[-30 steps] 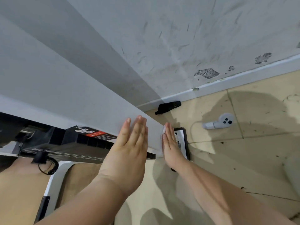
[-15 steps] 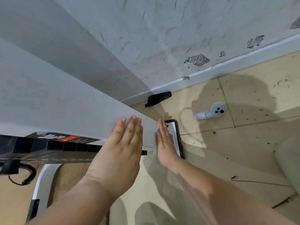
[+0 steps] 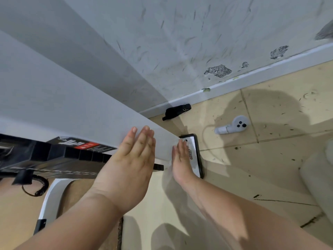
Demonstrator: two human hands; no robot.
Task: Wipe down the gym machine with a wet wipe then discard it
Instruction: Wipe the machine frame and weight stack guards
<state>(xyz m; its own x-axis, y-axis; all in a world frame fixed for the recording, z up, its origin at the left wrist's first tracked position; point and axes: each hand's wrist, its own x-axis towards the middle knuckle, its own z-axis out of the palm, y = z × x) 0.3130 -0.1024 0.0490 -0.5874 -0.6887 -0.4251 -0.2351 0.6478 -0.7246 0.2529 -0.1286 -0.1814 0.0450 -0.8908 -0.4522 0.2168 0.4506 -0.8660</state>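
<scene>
The right hand [image 3: 180, 159] lies flat, fingers straight and together, against the right end of the white panel [image 3: 72, 105] of the gym machine [image 3: 54, 156]. The wet wipe is not plainly visible and is probably trapped under that palm. The left hand [image 3: 133, 159], equally flat with fingers together, presses on the panel just to the left. A thin, limp, damp wipe bunches and slips easily, so broad palm pressure should suit it better than a pinch. Farther right, a white controller [image 3: 232, 126] lies on the floor [image 3: 270, 168].

Bright, soft floor shadows, wide-angle edge distortion
</scene>
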